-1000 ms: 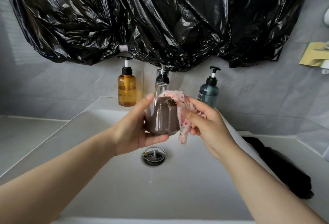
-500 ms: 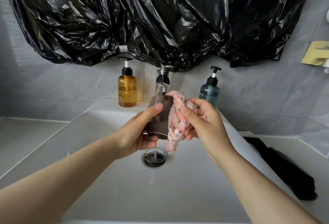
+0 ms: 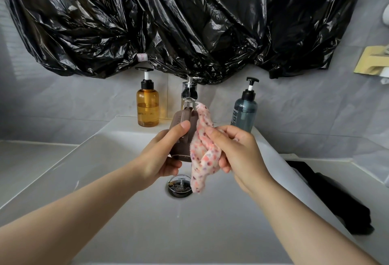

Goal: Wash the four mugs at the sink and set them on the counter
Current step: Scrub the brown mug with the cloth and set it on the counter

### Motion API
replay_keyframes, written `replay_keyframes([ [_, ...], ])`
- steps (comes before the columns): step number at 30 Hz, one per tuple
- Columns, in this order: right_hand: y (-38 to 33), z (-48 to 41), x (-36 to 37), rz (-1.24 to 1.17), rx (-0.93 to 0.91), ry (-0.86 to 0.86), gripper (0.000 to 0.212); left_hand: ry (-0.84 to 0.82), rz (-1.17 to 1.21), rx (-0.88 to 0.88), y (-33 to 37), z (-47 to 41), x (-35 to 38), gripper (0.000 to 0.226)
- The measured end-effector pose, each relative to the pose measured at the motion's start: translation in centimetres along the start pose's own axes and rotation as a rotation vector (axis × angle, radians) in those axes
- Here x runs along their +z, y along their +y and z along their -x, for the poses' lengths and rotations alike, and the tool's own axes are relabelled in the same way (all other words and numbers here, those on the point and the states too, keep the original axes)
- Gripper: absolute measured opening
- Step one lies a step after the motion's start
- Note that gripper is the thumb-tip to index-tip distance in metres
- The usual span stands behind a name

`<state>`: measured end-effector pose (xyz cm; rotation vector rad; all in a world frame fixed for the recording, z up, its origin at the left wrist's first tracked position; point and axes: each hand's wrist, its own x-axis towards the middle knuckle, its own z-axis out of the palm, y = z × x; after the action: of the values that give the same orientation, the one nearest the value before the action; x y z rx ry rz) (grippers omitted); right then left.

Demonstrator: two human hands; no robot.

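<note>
My left hand (image 3: 160, 157) grips a brown mug (image 3: 182, 138) over the white sink basin (image 3: 147, 222), just below the chrome faucet (image 3: 189, 94). The thumb lies across the mug's side. My right hand (image 3: 237, 153) pinches a pink spotted cloth (image 3: 205, 151) and holds it against the mug's right side. The cloth's lower end hangs over the drain (image 3: 179, 187). No other mugs are in view.
An amber pump bottle (image 3: 147, 104) stands left of the faucet and a blue-grey pump bottle (image 3: 244, 111) right of it. Black plastic sheeting (image 3: 189, 22) hangs above. A black cloth (image 3: 328, 197) lies on the counter to the right. Grey counter (image 3: 25, 163) lies left.
The left hand has turned the mug so its handle side faces away. The cloth has slid from the mug's top down along its right side and hangs lower.
</note>
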<state>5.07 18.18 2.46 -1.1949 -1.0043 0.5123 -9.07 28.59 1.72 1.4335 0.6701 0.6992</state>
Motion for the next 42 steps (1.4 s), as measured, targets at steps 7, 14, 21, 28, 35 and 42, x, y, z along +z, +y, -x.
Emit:
replay_keyframes([
  [7, 0.0, 0.4, 0.6, 0.058, -0.202, 0.034, 0.020, 0.046, -0.102, 0.083, 0.1, 0.2, 0.1, 0.089],
  [14, 0.5, 0.1, 0.3, 0.235, -0.265, 0.084, 0.035, 0.052, -0.109, 0.086, 0.2, 0.3, -0.2, 0.090],
  [21, 1.5, -0.3, 0.6, 0.371, -0.262, 0.111, 0.041, 0.004, -0.105, 0.066, -0.1, 0.3, 0.2, 0.089],
  [28, 1.4, -0.2, 0.8, 0.229, -0.026, -0.027, 0.026, -0.024, -0.118, 0.034, -0.5, 0.3, 0.2, 0.090],
  [35, 1.0, 0.3, 1.2, 0.255, 0.253, -0.247, 0.050, 0.039, -0.090, 0.094, -0.5, 0.3, 0.0, 0.087],
  [42, 1.2, 0.6, 1.5, 0.296, 0.208, -0.312, 0.051, 0.088, -0.074, 0.116, -0.4, 0.1, -0.3, 0.083],
])
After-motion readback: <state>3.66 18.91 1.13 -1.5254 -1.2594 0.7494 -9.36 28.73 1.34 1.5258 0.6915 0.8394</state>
